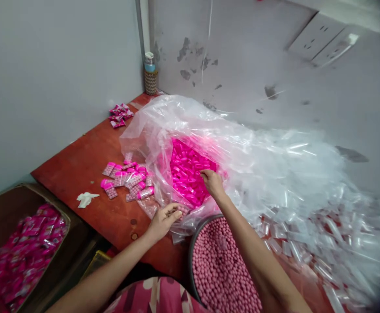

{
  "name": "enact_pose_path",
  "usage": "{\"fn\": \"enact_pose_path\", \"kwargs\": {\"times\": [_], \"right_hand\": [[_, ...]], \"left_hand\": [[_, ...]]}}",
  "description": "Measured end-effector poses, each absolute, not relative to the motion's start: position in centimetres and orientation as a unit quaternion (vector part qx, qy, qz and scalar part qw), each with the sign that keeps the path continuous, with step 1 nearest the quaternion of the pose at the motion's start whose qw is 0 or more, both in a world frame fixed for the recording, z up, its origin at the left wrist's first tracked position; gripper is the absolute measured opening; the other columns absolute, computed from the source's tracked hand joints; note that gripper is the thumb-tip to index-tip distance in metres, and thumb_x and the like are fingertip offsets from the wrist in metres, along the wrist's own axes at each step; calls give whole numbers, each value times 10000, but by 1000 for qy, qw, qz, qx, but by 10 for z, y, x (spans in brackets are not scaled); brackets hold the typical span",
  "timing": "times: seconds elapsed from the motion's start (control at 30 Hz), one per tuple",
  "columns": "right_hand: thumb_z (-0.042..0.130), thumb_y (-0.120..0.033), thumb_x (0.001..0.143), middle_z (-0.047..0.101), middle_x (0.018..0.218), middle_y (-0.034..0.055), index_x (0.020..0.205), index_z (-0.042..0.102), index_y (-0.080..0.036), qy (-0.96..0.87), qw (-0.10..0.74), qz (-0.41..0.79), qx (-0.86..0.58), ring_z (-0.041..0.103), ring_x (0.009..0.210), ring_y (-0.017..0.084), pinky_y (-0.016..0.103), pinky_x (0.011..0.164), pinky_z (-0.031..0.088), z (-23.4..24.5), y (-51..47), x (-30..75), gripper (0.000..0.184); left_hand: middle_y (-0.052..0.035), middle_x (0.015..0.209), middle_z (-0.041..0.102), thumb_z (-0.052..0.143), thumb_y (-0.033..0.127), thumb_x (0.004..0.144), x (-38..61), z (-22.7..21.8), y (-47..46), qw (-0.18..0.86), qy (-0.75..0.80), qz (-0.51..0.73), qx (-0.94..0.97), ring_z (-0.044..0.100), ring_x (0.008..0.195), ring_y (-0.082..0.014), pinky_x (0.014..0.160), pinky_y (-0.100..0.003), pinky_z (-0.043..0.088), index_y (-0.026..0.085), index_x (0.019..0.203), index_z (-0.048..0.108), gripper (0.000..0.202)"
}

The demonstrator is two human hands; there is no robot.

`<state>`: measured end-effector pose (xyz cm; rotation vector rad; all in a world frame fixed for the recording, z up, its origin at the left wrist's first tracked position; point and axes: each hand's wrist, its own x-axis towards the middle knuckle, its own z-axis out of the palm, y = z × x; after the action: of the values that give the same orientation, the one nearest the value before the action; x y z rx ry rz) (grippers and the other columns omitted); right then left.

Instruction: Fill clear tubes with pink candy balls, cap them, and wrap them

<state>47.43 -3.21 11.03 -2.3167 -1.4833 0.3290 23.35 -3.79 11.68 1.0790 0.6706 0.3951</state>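
My left hand (pixel 164 221) is closed around a small clear container of pink balls (pixel 183 210), partly hidden by the fingers, at the near edge of the plastic bag (pixel 183 113). Inside that bag lies a heap of bright pink plastic caps (pixel 190 169). Over the heap, my right hand (pixel 213 183) pinches what looks like one pink cap (pixel 201 172) between thumb and fingertips. Below my right forearm stands a round tub (pixel 191 256) filled with pink balls (pixel 221 261). Filled containers with pink tops (pixel 133 178) lie in a loose pile left of the bag.
Many clear empty containers (pixel 294 243) spread across the right side, blurred. A carton (pixel 64 213) of pink packets (pixel 30 243) stands at lower left. Pink packets (pixel 120 115), a bottle (pixel 150 74) and a white scrap (pixel 86 199) are on the red table (pixel 75 161). Walls close the back.
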Motion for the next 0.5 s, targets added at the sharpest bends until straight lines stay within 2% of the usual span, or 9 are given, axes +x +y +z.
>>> {"fn": "enact_pose_path", "kwargs": {"times": [0.2, 0.3, 0.5], "right_hand": [[438, -176, 822, 647, 958, 99, 964, 624, -198, -567, 99, 126, -808, 602, 834, 202, 287, 703, 427, 106, -12, 457, 235], [488, -165, 787, 646, 926, 102, 931, 633, -206, -590, 63, 136, -794, 591, 832, 213, 280, 659, 420, 103, -13, 457, 208], [560, -152, 737, 650, 864, 113, 839, 650, -193, -632, 56, 152, -758, 550, 908, 244, 310, 735, 407, 96, -18, 460, 142]], "left_hand": [[-69, 899, 650, 567, 377, 741, 227, 112, -27, 794, 338, 184, 470, 597, 771, -155, 729, -293, 480, 136, 955, 602, 324], [-72, 918, 651, 564, 390, 740, 223, 109, -24, 792, 343, 183, 472, 603, 787, -161, 736, -300, 485, 140, 960, 605, 335], [-87, 956, 650, 549, 381, 754, 220, 106, -20, 788, 353, 184, 470, 608, 815, -176, 696, -294, 505, 137, 1001, 591, 350]]}}
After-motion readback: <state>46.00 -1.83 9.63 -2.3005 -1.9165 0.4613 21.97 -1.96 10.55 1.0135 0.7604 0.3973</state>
